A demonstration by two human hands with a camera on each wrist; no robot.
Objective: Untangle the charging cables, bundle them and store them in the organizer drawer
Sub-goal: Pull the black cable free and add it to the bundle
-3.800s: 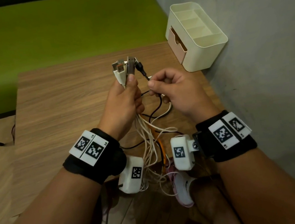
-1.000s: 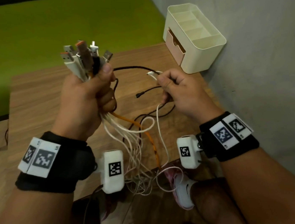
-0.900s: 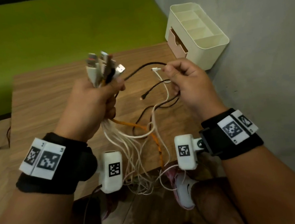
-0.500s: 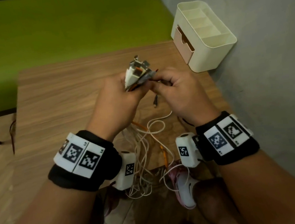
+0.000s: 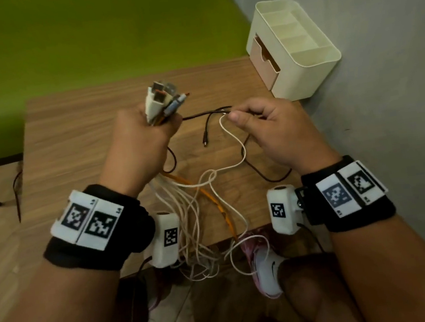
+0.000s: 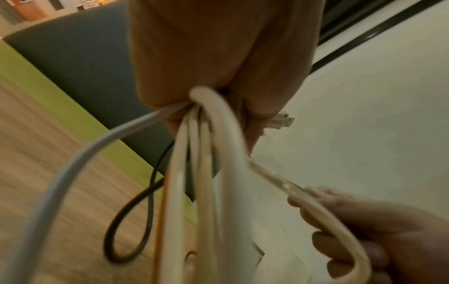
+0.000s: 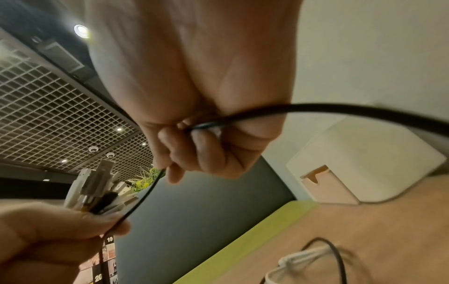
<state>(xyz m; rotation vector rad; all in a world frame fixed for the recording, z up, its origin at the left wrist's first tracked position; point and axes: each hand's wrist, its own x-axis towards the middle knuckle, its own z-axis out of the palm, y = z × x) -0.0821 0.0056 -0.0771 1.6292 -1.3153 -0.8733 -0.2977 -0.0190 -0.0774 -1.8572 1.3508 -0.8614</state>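
The tabletop (image 5: 75,140) is lying under both hands, and the cream organizer (image 5: 299,51), its single pink drawer (image 5: 262,55) shut, is standing beyond the right hand, against the wall. The left hand (image 5: 135,154) is fisting the gathered plug ends of the charging cables (image 5: 161,101) upright, with the cords hanging down toward the person. The right hand (image 5: 280,131) is pinching a black cable (image 5: 200,114) and the tip of a white cable (image 5: 232,137), drawing them sideways away from the left fist.

To do this step well, I would judge it best to be pulling one strand at a time, slowly, while keeping the fist firm, since the white cable is looping around its neighbours below the hands.

Counted: two hands, one organizer, one orange cable (image 5: 210,196), at least one black; the white ones are overlapping too much to count.
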